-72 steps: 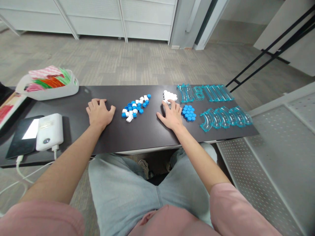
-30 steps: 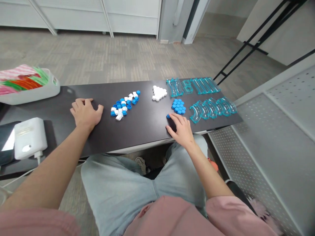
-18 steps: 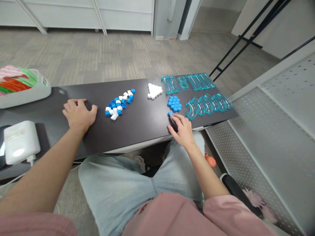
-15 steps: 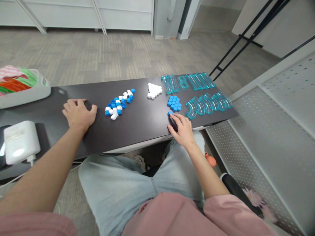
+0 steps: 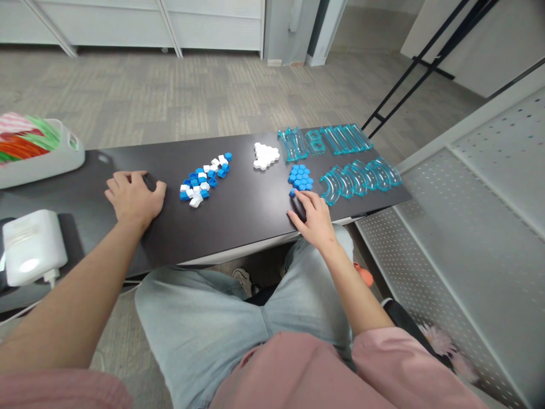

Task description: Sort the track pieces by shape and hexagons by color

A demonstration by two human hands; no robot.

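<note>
My left hand (image 5: 133,196) lies flat and open on the dark table (image 5: 238,216), left of a loose pile of blue and white hexagon pieces (image 5: 203,179). My right hand (image 5: 313,215) rests near the table's front edge with its fingers stretched out, the fingertips touching a single blue hexagon piece (image 5: 293,192). That piece sits just below a packed cluster of blue hexagons (image 5: 300,176). A packed cluster of white hexagons (image 5: 265,155) lies farther back.
Clear turquoise track pieces lie at the right end of the table, straight ones (image 5: 340,140) at the back and curved ones (image 5: 361,176) in front. A white tub of coloured strips (image 5: 38,150) stands far left. A white charger (image 5: 29,245) lies on a dark pad.
My right hand left the white cluster, drew back to the front edge, then slid a single blue hexagon up toward the blue cluster. The left hand stayed flat. The camera turned right.
</note>
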